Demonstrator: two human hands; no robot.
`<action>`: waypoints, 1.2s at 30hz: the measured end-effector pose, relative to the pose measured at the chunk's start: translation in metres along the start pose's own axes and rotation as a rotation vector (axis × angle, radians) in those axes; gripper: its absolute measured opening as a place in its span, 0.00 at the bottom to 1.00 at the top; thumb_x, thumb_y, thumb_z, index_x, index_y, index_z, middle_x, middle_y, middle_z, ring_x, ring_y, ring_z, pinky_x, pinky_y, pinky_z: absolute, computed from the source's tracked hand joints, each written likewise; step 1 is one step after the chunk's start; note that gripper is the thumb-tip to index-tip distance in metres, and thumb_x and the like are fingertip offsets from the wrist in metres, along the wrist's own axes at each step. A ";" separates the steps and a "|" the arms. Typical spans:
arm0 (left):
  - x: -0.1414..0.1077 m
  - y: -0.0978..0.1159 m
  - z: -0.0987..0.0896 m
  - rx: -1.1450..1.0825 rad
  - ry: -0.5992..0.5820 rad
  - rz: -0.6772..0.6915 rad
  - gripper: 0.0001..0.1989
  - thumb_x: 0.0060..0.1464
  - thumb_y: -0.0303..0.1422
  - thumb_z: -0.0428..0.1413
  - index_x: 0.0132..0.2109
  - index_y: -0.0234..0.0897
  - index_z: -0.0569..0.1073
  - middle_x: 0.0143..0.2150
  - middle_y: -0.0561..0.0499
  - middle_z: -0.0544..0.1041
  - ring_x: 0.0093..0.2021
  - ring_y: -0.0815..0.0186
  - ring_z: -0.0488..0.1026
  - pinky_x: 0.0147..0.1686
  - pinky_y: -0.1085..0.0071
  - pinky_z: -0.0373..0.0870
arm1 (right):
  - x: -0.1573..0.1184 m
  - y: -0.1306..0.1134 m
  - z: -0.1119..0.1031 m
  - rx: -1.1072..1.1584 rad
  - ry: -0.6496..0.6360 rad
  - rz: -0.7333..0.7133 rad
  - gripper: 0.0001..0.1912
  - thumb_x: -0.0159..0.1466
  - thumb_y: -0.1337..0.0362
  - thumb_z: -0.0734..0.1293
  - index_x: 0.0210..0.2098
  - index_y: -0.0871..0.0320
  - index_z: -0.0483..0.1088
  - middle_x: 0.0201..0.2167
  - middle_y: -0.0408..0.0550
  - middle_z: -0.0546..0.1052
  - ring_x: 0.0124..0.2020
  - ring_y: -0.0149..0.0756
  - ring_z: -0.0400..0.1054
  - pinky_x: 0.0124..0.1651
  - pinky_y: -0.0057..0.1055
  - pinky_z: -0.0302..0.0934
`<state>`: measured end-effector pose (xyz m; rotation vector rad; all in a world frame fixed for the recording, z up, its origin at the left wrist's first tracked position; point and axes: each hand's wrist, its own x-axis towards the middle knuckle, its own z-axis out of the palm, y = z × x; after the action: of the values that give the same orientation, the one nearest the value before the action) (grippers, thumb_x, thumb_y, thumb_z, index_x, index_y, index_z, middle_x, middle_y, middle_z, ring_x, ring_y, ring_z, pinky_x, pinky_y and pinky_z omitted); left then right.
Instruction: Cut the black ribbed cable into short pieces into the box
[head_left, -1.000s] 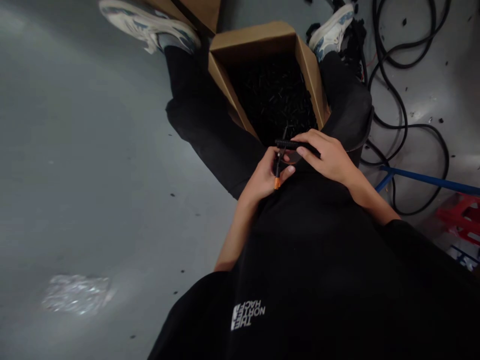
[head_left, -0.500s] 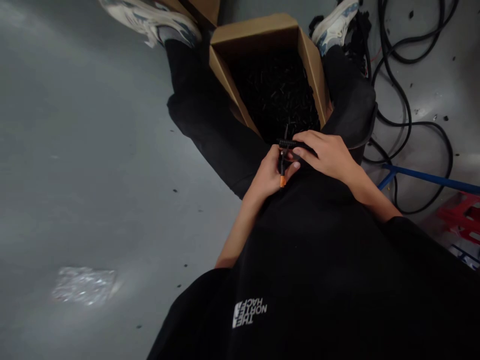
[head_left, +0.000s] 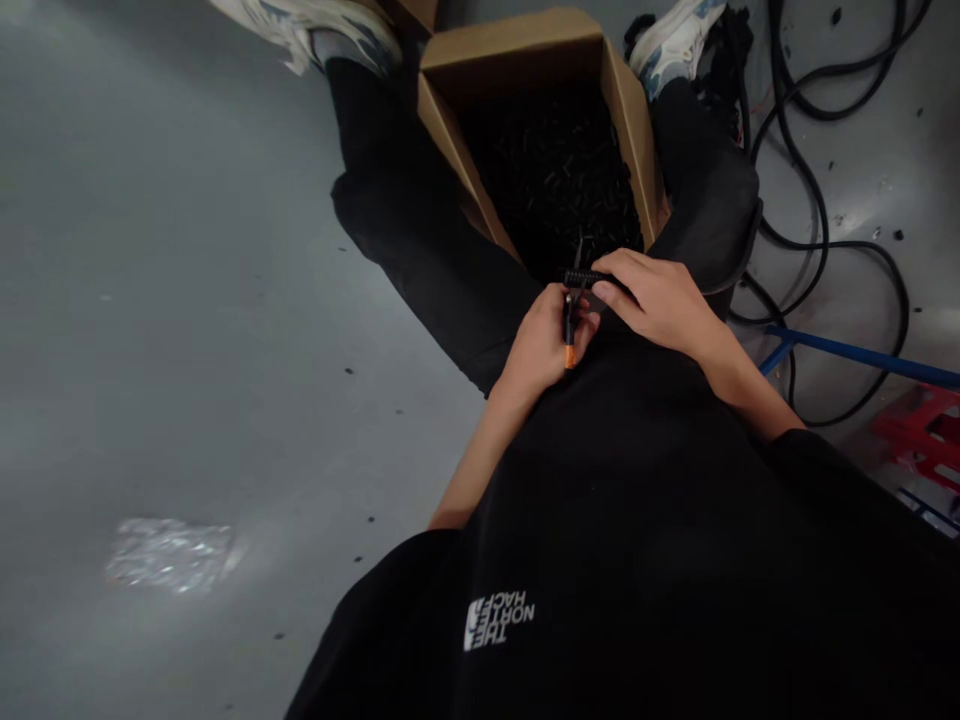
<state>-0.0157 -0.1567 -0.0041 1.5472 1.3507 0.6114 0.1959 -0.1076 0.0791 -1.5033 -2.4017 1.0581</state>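
Note:
My left hand (head_left: 541, 335) is closed around a small black-and-orange hand tool (head_left: 569, 352), which looks like pliers or snips. Its slim dark tip points away from me, over the near end of the box. My right hand (head_left: 656, 298) pinches a short black ribbed piece (head_left: 579, 278), like corrugated tube, lying crosswise at the tool's jaws. Whether the jaws are closed on it I cannot make out. Beyond both hands, between my legs, stands a cardboard box (head_left: 517, 38) holding many small black tube-like pieces (head_left: 570, 175).
Black cable (head_left: 862, 245) lies in loops on the grey floor at right, near a blue bar (head_left: 862, 347) and a red plastic object (head_left: 926, 430). A shiny clear packet (head_left: 172, 553) lies at lower left. Small black scraps dot the floor.
The ribbed piece and my right hand have shifted slightly right and away from me. The tool has tipped a little, and my left fingers have curled in more closely.

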 end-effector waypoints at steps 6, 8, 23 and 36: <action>-0.001 0.002 0.000 -0.015 0.005 0.057 0.12 0.68 0.44 0.59 0.44 0.41 0.70 0.42 0.47 0.82 0.37 0.61 0.78 0.40 0.62 0.76 | 0.002 0.001 -0.003 -0.026 -0.036 -0.009 0.23 0.82 0.54 0.57 0.61 0.59 0.77 0.57 0.54 0.85 0.53 0.43 0.79 0.48 0.33 0.63; -0.001 0.005 -0.001 -0.020 0.009 0.061 0.12 0.69 0.44 0.58 0.42 0.41 0.70 0.40 0.48 0.83 0.35 0.63 0.78 0.39 0.64 0.75 | 0.003 0.002 -0.006 -0.023 -0.052 -0.014 0.23 0.82 0.54 0.56 0.60 0.58 0.77 0.56 0.53 0.85 0.53 0.43 0.79 0.47 0.33 0.62; -0.001 -0.010 0.005 -0.072 0.003 0.037 0.25 0.68 0.58 0.59 0.39 0.39 0.79 0.29 0.51 0.79 0.27 0.66 0.73 0.31 0.66 0.68 | 0.017 0.016 -0.013 -0.033 -0.107 0.004 0.25 0.81 0.50 0.55 0.56 0.56 0.78 0.49 0.50 0.85 0.45 0.41 0.77 0.46 0.34 0.60; 0.003 -0.012 0.007 -0.065 0.025 0.065 0.26 0.64 0.59 0.63 0.49 0.41 0.73 0.43 0.45 0.81 0.41 0.56 0.80 0.43 0.58 0.79 | 0.020 0.016 -0.011 0.150 -0.179 -0.009 0.24 0.81 0.48 0.57 0.49 0.57 0.78 0.38 0.46 0.81 0.38 0.36 0.72 0.44 0.32 0.57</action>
<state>-0.0142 -0.1569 -0.0179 1.5404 1.2909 0.7101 0.2029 -0.0814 0.0722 -1.4018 -2.3765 1.3914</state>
